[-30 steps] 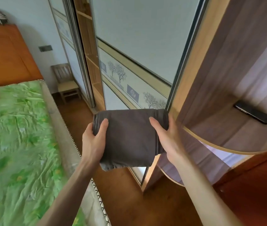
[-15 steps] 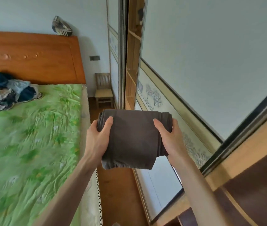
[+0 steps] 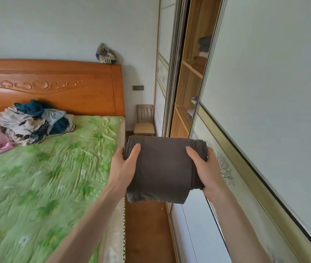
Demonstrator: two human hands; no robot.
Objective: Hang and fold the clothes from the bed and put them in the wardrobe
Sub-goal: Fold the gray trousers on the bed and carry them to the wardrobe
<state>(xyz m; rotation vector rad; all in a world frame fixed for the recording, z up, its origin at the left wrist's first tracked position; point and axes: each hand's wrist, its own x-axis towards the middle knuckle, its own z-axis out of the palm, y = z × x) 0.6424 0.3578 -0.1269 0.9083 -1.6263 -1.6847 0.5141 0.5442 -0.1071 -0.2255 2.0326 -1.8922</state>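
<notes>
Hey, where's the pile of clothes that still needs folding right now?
In the head view the unfolded clothes pile lies on the left, on the green bed against the wooden headboard.

Dark grey-brown folded cloth point(image 3: 162, 168); bed sheet point(image 3: 37, 186) bright green w/ leaf print; headboard point(image 3: 56, 88) orange wood, carved scrolls; clothes pile point(image 3: 27, 126) pink, blue, white; wardrobe door point(image 3: 264, 92) pale grey w/ tree motif.

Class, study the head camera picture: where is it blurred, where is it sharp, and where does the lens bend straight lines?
Head view: the green bedspread smears into motion blur toward the lower left, while the folded grey garment and both hands stay fairly sharp. Head view: the wardrobe sliding door leans and its frame lines splay, a wide-angle effect. Head view: soft, even daylight, no hard glare.
</notes>
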